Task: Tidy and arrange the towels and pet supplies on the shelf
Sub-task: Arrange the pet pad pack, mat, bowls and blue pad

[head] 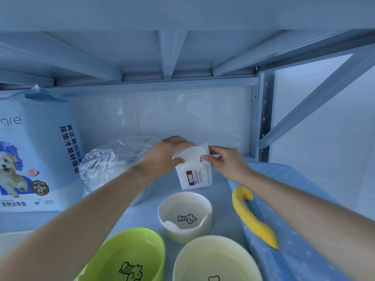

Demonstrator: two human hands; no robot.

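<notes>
Arms outstretched; left hand (162, 157) around white packet (194, 177), right hand (231, 163) pinching its top.

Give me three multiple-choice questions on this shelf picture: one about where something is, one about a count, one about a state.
1. Where does the pet pad pack stand?
A. At the far left of the shelf
B. On the dotted cloth
C. On the board above

2. How many bowls sit at the front?
A. Two
B. Three
C. Four

3. What is the state of the white packet?
A. Lying untouched
B. Held by both hands
C. Held by one hand only

Answers:
1 A: the pack stands at the left edge, beside the crinkled plastic bag.
2 B: there is a white bowl, a green bowl and a cream bowl.
3 B: the left hand grips one side and the right hand pinches the other.
</notes>
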